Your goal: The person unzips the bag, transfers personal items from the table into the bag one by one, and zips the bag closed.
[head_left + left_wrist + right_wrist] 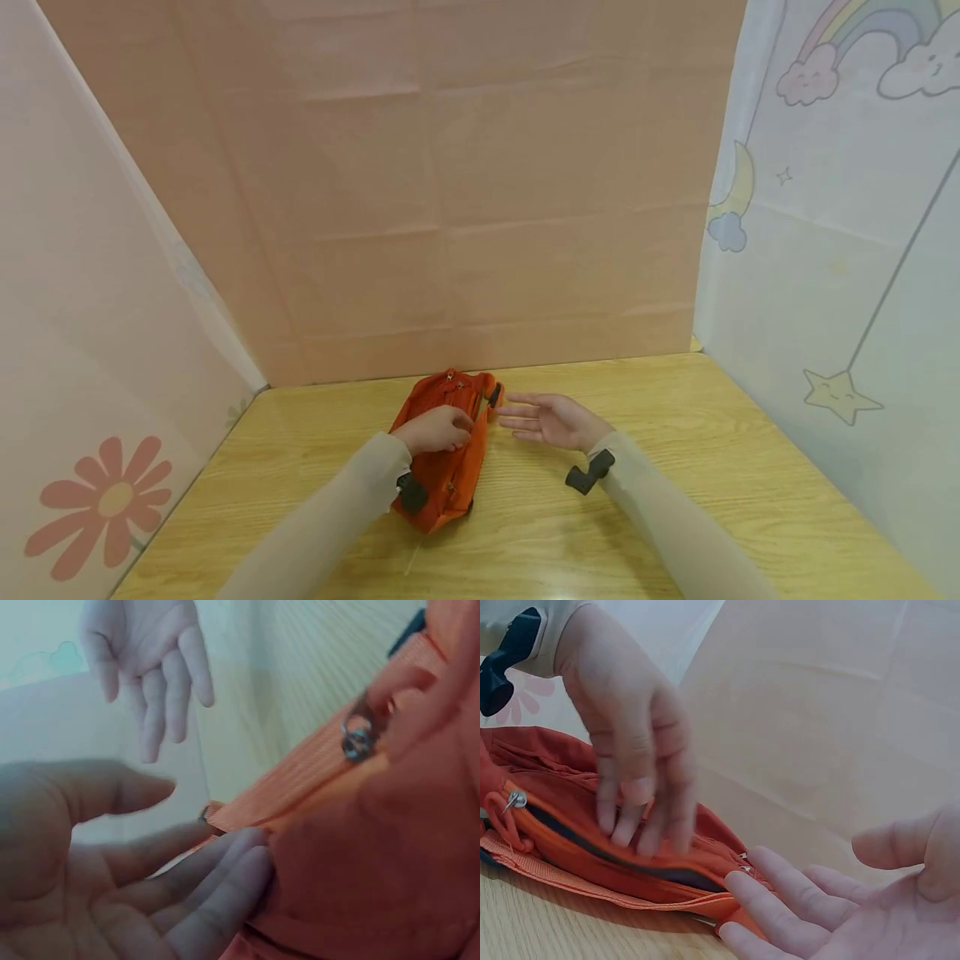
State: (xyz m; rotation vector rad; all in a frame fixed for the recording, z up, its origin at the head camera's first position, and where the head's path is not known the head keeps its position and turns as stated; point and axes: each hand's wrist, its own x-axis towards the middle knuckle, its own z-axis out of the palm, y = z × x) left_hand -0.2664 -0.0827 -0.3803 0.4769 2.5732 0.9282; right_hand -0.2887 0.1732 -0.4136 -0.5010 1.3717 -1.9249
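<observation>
An orange-red waist bag (467, 471) lies on the table, its long side running away from me. Over its top is my left hand (435, 429), thumb apart from the loosely bent fingers; in the left wrist view those fingertips (251, 859) are right at the bag's fabric. A front pocket is unzipped, showing a dark slot (622, 862), with the metal zipper pull (516, 799) at one end. My right hand (558, 421) is held palm up to the bag's right, fingers spread and pointing at the strap's black buckle (496, 394). Nothing is in its palm.
The wood-grain table (675, 467) meets a plain peach cloth wall (480, 208) at the back. Printed cloth walls stand at the left (112, 292) and right (810, 292). A small black mount (590, 472) sits on the right wrist.
</observation>
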